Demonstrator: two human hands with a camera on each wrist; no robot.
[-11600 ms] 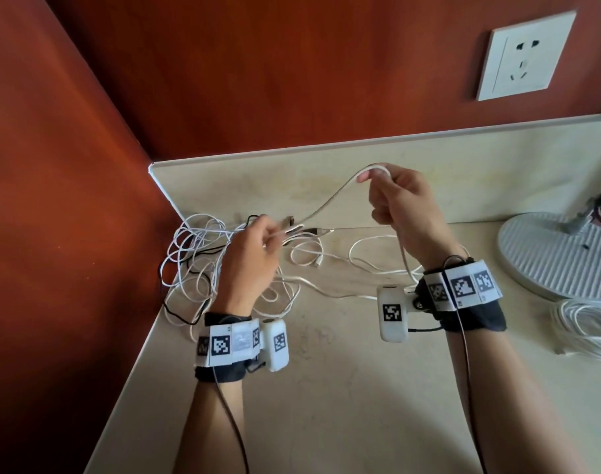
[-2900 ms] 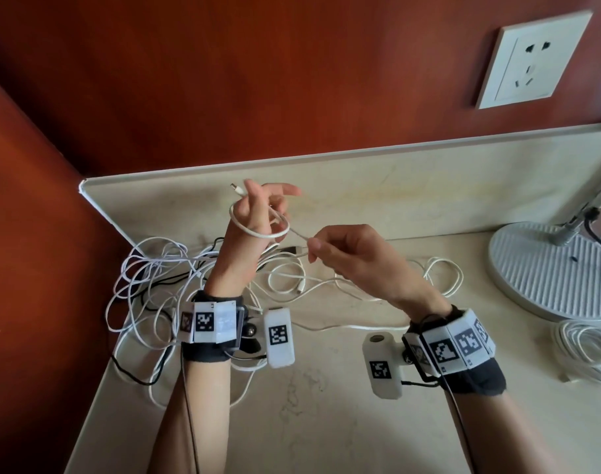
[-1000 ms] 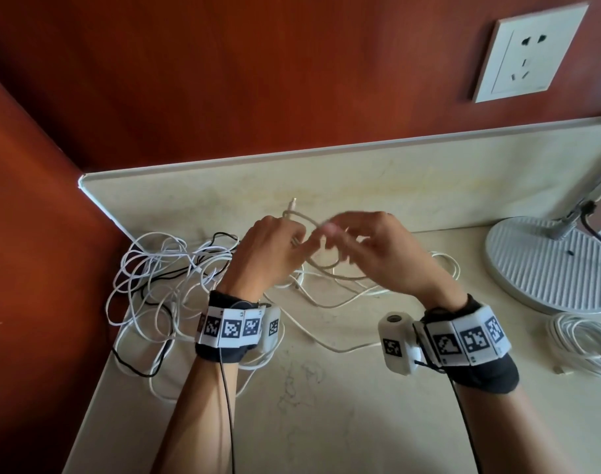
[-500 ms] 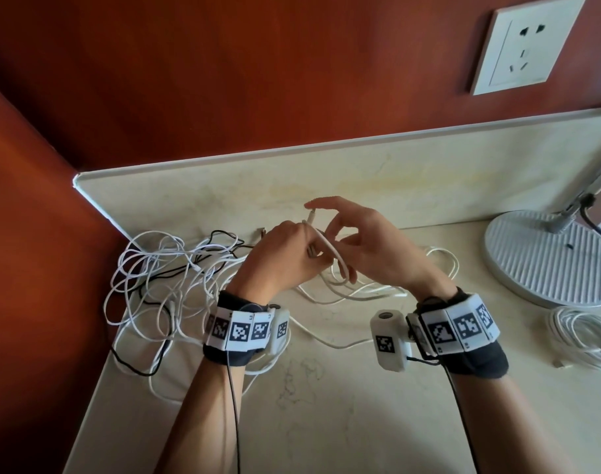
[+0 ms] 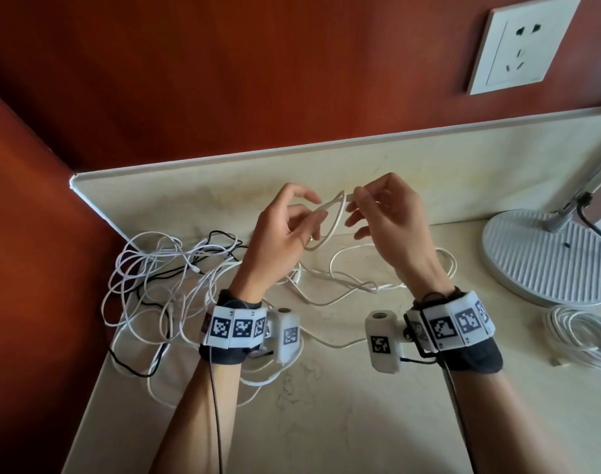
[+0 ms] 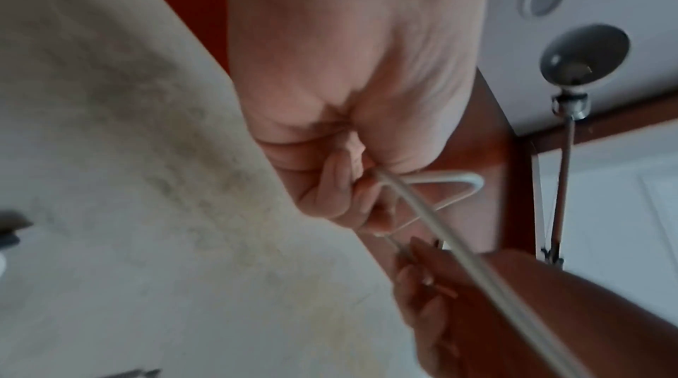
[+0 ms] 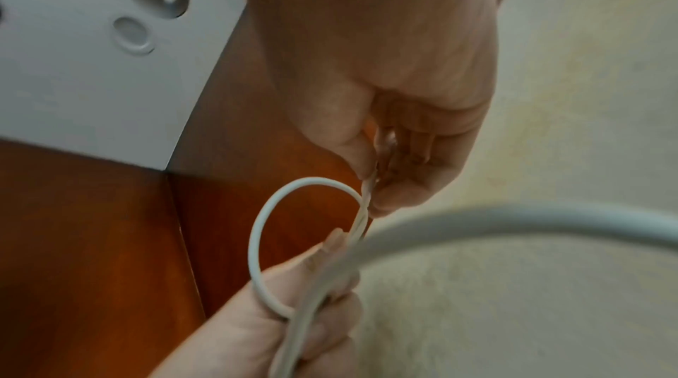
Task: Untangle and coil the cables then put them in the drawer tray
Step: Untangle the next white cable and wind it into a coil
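Observation:
A small loop of white cable (image 5: 330, 222) hangs in the air between my two hands above the counter. My left hand (image 5: 285, 230) grips the lower part of the loop (image 6: 433, 198) with curled fingers. My right hand (image 5: 384, 217) pinches the cable's end (image 7: 369, 190) between thumb and forefinger at the top of the loop (image 7: 264, 239). The rest of this cable trails down onto the counter (image 5: 343, 289). A tangle of white and black cables (image 5: 162, 278) lies at the left corner of the counter, behind my left wrist.
A white lamp base (image 5: 545, 258) stands at the right, with a coiled white cable (image 5: 583, 336) in front of it. A wall socket (image 5: 518, 46) sits on the red wall. The cream counter (image 5: 326, 422) ends at a backsplash (image 5: 224, 186). No drawer tray is in view.
Both hands have lifted and drawn slightly apart, opening the cable into a wider loop. My right hand has shifted from beside the left fist to pinching the cable's end at the loop's top.

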